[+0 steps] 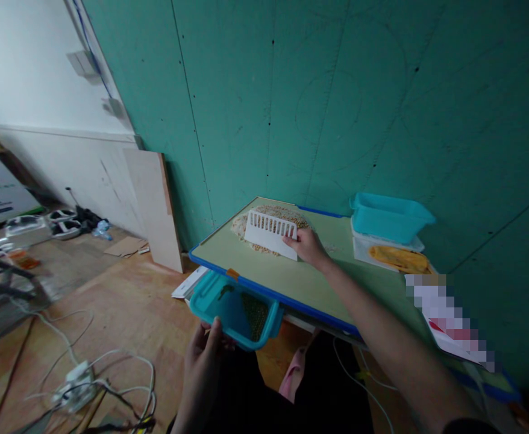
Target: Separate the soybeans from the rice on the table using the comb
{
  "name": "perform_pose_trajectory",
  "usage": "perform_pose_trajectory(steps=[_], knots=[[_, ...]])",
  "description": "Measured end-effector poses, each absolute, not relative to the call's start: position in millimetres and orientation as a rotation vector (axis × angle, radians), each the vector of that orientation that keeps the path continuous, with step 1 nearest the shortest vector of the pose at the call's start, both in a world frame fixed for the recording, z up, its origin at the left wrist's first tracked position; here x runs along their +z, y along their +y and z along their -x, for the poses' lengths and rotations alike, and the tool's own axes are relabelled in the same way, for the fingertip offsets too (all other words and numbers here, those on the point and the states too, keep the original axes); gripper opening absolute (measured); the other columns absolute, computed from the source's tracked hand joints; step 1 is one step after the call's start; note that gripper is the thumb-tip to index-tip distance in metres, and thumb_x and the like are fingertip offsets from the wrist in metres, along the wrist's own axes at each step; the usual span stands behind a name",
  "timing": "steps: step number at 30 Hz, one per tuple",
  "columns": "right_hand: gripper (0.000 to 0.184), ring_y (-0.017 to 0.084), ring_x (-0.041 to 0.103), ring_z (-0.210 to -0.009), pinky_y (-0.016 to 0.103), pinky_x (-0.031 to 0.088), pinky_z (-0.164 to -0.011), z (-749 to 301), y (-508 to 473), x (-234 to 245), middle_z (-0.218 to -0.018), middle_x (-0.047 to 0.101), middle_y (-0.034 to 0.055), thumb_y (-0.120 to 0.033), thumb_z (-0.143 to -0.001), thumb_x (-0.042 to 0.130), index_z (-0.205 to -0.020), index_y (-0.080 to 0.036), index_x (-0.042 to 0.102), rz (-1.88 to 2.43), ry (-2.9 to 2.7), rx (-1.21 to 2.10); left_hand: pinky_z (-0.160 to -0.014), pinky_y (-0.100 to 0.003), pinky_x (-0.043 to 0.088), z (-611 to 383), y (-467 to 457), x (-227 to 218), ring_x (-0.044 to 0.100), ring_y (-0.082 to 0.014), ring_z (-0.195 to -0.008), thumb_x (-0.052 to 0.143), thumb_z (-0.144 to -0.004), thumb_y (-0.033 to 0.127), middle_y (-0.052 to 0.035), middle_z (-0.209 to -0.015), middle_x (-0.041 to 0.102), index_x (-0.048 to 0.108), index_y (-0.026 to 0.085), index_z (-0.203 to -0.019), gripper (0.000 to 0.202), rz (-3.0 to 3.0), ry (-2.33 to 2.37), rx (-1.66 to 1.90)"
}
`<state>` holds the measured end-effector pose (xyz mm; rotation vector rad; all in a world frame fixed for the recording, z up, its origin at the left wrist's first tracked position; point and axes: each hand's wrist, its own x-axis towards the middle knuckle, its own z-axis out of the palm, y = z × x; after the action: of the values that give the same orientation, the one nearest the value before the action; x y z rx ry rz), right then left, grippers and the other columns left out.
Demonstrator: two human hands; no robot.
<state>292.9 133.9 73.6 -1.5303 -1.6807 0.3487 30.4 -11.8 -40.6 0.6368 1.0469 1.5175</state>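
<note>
My right hand point(307, 244) pinches the right end of a white slotted scraper point(267, 237), which stands on its long edge on the table. Behind and around the scraper lies a pile of mixed grains point(276, 214), light and brown, partly hidden by it. Below the table's front edge, my left hand point(205, 346) grips the near rim of a turquoise plastic tub point(235, 340), thumb on top. Inside the tub, dark green beans point(254, 313) gather toward the right, with a small patch at the back left.
The pale green tabletop point(219, 247) has blue-taped edges. At its right stand another turquoise tub point(391, 216) on a white container point(366, 248), a yellow cloth-like item point(397, 258) and a pixelated sheet point(449, 322). A green wall point(291, 108) rises behind. Cables and a power strip point(77, 386) lie on the floor.
</note>
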Motion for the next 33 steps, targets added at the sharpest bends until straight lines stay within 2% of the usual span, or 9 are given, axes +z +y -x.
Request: perform_pose_trajectory(steps=[3,8,18,27,33], knots=[[0.028,0.012,0.047,-0.052,0.024,0.029,-0.05,-294.9,135.7,70.5,-0.051,0.052,-0.0019,-0.035,-0.076,0.067,-0.057,-0.015,0.062,1.534,-1.675,0.341,-0.049,-0.02,0.046,-28.2,-14.7,-42.5,0.058,-0.0115,-0.048,0.083,-0.07,0.046,0.0038,-0.054,0.062,0.057,0.019,-0.072,0.038,-0.647,1.022,1.517],[0.029,0.012,0.048,-0.054,0.024,0.031,-0.051,-297.7,137.5,66.4,-0.053,0.053,-0.0014,-0.039,-0.077,0.065,-0.063,-0.014,0.065,1.455,-1.703,0.349,-0.05,-0.02,0.045,-20.6,-14.1,-48.6,0.055,-0.0103,-0.048,0.08,-0.075,0.046,0.0039,-0.055,0.062,0.057,0.019,-0.072,0.036,-0.694,0.998,1.471],[0.033,0.013,0.047,-0.054,0.025,0.032,-0.052,-294.1,137.3,67.4,-0.054,0.053,-0.0008,-0.043,-0.076,0.067,-0.06,-0.014,0.062,1.453,-1.698,0.38,-0.049,-0.021,0.043,-19.0,-14.6,-48.3,0.055,-0.0109,-0.051,0.082,-0.071,0.048,0.0025,-0.06,0.062,0.062,0.018,-0.076,0.037,-0.671,1.0,1.462],[0.029,0.012,0.044,-0.052,0.024,0.026,-0.049,-290.1,131.7,75.2,-0.051,0.049,-0.0025,-0.036,-0.077,0.065,-0.056,-0.016,0.059,1.508,-1.731,0.362,-0.051,-0.021,0.045,-17.0,-13.4,-52.9,0.056,-0.0116,-0.052,0.079,-0.074,0.049,0.0027,-0.058,0.062,0.06,0.019,-0.074,0.036,-0.702,1.003,1.44],[0.027,0.013,0.048,-0.054,0.024,0.031,-0.051,-290.0,135.6,68.4,-0.055,0.054,-0.0011,-0.037,-0.077,0.065,-0.061,-0.015,0.062,1.452,-1.748,0.415,-0.052,-0.021,0.045,-17.6,-15.1,-49.3,0.057,-0.0112,-0.052,0.08,-0.074,0.048,0.0024,-0.06,0.062,0.062,0.018,-0.076,0.035,-0.726,1.01,1.439]])
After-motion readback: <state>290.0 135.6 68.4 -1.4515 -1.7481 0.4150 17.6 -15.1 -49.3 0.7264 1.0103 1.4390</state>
